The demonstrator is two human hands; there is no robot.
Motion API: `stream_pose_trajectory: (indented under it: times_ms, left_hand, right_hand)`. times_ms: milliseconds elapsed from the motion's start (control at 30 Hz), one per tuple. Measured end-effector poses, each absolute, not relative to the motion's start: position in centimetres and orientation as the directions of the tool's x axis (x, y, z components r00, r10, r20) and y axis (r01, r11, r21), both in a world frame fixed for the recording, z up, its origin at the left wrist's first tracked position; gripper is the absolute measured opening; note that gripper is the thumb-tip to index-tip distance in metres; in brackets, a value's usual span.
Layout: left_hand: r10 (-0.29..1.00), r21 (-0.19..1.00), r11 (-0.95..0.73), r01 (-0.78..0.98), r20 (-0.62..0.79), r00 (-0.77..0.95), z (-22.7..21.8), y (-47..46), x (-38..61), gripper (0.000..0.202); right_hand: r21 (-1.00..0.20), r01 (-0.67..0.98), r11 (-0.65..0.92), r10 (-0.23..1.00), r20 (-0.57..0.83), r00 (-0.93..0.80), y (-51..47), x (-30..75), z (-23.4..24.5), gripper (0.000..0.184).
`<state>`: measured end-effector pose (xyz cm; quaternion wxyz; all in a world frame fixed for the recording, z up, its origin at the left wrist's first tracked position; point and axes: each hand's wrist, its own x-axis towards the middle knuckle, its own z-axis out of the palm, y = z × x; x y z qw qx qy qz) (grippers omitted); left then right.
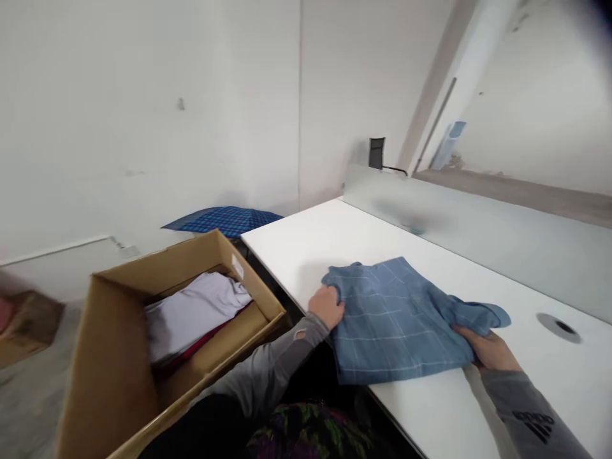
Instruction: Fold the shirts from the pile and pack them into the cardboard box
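A blue checked shirt (392,319), folded into a rough rectangle, lies on the white table and reaches past its near edge. My left hand (327,307) grips the shirt at its left side, fingers curled into the cloth. On the opposite side, my right hand (490,350) is closed on the shirt's right edge, its fingers partly hidden under the fabric. To my left stands an open cardboard box (112,344); inside it lie a pale lavender folded garment (196,312) and a dark red cloth (201,344) beneath.
The white table (296,248) runs away from me, with a cable hole (558,326) at right and a frosted divider (478,236) along its far side. A blue checked umbrella (229,220) sits behind the box. Another carton (29,325) is on the floor at far left.
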<state>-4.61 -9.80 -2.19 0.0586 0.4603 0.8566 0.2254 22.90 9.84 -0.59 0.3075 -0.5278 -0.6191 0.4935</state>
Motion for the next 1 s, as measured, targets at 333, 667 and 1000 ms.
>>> stream_pose_trajectory:
  times_ms: [333, 667, 1000]
  left_hand:
    - [0.620, 0.639, 0.449, 0.624, 0.280, -0.733, 2.9, -30.1, -16.9, 0.012]
    - [0.185, 0.368, 0.895, 0.253, 0.210, -0.960, 1.4, -46.2, -29.5, 0.022]
    - [0.435, 0.254, 0.876, 0.410, -0.048, -0.899, -7.4, -38.0, -31.6, 0.025]
  right_hand:
    - [-0.978, 0.028, 0.205, 0.608, 0.105, -0.787, -2.6, 3.5, 3.1, 0.040]
    - [-0.932, 0.276, 0.234, 0.294, -0.202, -0.934, -14.7, -19.6, 0.0, 0.038]
    - [-0.920, 0.202, 0.335, -0.001, -0.215, -0.977, -14.5, -10.3, -3.9, 0.019]
